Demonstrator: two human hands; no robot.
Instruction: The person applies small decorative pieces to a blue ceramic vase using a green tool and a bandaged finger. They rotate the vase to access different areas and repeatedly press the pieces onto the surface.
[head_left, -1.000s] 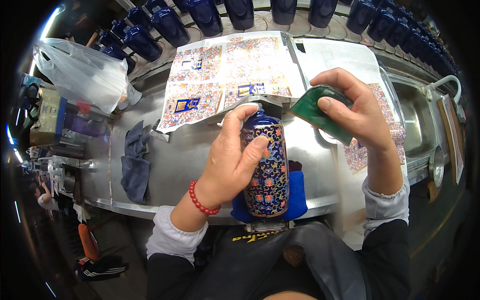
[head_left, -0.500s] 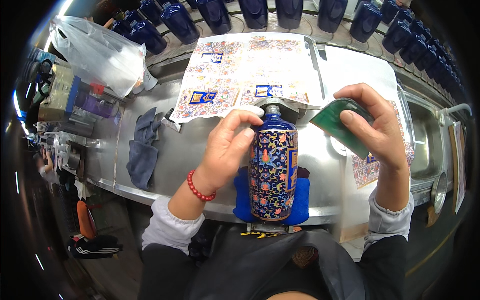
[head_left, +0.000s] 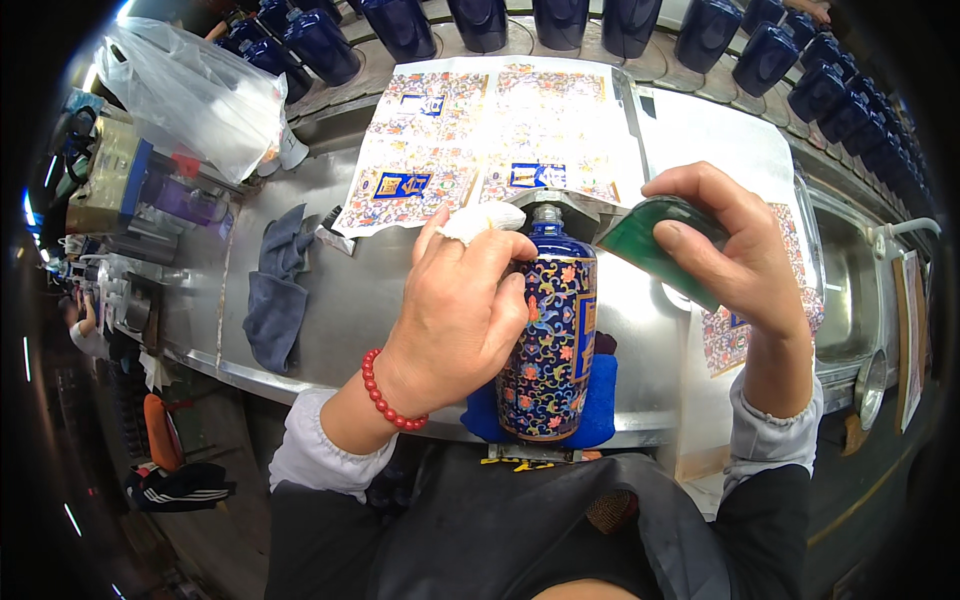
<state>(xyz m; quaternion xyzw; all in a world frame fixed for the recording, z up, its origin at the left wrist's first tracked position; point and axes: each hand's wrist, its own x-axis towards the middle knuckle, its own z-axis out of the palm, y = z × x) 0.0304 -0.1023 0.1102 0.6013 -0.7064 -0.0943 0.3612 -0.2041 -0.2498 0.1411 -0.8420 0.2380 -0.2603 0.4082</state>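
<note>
As a glossy dark-blue bottle with multicoloured floral patterning [head_left: 548,345] points its neck away from the person, the right hand [head_left: 725,250] grasps a flat green scraper [head_left: 650,245].
Nearest, a bright-blue cloth [head_left: 600,400] shows on both sides of the bottle's lower part, at the front edge of the stainless-steel bench [head_left: 350,290]. The left hand [head_left: 450,300], a red beaded bracelet [head_left: 385,400] at its wrist, bends over the bottle's upper left side, with a white wad or wrap [head_left: 485,219] at the fingers; whether it grips anything I cannot tell. The scraper, thumb on its near face, is just right of the bottle's shoulder. Farther left lies a crumpled grey-blue cloth [head_left: 275,310]. Beyond the neck spreads a white paper sheet printed with floral panels [head_left: 420,135]; farthest, plain dark-blue bottles [head_left: 560,25] stand in a curved row.
</note>
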